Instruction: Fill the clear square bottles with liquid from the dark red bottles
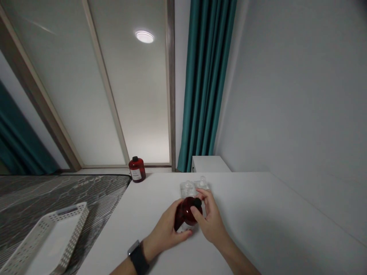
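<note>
A dark red bottle (pixel 188 211) with a black cap (pixel 197 202) and a pale label is held over the white table (pixel 137 229). My left hand (pixel 168 225), with a dark watch at the wrist, wraps around its left side and base. The thumb and fingers of my right hand (pixel 210 217) close about the black cap from the right. Just beyond the hands stand clear, transparent containers (pixel 187 188), partly hidden by my right fingers and the bottle. Their exact kind is hard to make out.
Another red bottle (pixel 137 170) with a black cap and white label stands at the table's far left corner. A white perforated basket (pixel 54 236) rests on the dark patterned surface to the left. Behind the table is a white cabinet (pixel 210 163); a wall runs along the right.
</note>
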A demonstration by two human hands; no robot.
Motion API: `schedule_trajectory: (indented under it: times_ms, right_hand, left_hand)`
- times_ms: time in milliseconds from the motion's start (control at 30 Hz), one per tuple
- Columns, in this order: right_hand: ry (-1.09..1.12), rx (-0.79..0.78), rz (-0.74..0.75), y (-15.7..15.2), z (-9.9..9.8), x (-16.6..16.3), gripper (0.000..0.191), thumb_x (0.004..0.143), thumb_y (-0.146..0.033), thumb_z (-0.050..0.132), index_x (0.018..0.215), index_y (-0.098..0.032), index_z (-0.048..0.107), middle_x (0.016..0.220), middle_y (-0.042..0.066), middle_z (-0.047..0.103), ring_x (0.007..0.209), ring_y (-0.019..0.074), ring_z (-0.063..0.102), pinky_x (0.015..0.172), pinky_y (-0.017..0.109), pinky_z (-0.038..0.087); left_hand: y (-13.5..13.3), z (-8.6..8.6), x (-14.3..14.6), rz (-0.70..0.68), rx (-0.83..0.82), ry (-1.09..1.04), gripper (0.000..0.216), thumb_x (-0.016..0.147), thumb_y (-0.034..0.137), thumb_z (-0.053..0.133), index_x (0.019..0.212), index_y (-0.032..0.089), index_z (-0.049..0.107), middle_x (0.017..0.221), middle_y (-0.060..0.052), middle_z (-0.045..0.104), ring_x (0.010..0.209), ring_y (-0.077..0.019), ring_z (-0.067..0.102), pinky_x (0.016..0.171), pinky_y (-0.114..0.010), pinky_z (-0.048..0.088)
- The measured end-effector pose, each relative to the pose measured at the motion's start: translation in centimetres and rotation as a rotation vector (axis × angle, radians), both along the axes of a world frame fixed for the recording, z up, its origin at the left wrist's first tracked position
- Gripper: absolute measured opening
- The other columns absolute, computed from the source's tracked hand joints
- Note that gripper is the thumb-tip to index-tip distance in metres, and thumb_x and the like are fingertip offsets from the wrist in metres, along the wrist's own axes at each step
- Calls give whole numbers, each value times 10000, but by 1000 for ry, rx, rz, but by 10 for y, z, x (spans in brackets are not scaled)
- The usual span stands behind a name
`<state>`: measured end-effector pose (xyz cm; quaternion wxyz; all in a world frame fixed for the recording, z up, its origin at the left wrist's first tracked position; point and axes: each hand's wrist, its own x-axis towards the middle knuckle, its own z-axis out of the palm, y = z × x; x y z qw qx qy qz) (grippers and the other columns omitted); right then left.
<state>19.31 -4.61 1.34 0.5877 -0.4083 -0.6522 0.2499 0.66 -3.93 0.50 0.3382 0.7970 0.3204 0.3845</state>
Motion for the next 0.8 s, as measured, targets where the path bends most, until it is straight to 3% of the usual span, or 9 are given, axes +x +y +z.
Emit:
schedule_trajectory:
  times_ms: [233, 333, 500, 800]
  right_hand:
    - [41, 58, 183, -8, 5, 2, 541, 840, -108, 477, 1357, -263, 445, 1214, 87, 578, 1185, 248, 565, 1092, 443, 416]
    - [30, 36, 114, -7, 5, 0, 460, 899, -175, 504, 1347, -268, 457, 1233, 92, 533, 1188, 251, 547, 1076, 434, 424]
    - [-17, -26, -8, 1, -1, -2, 383, 934, -278, 562, 1310, -282, 487, 1065, 48, 516, 1046, 228, 557, 998, 400, 455]
    - [3, -10, 173, -9, 1, -1, 503, 906, -181, 491, 1394, -281, 418, 1346, 90, 488, 1316, 255, 466, 1168, 444, 335]
  left_hand:
    - [3, 2, -2, -28, -46, -5, 818, 739, 223, 765, 1442, 173, 351, 1448, -172, 516, 1319, -328, 531, 1138, -488, 413]
    - [3, 5, -2, -20, -36, 21, 815, 724, 196, 756, 1437, 186, 360, 1449, -160, 524, 1319, -319, 531, 1143, -479, 407]
    - [4, 5, -4, -27, -20, 32, 810, 732, 263, 779, 1430, 198, 373, 1439, -145, 542, 1300, -316, 546, 1127, -455, 421]
    - [6, 7, -7, -24, -50, 13, 812, 725, 258, 764, 1435, 193, 377, 1417, -135, 560, 1275, -303, 564, 1114, -436, 433]
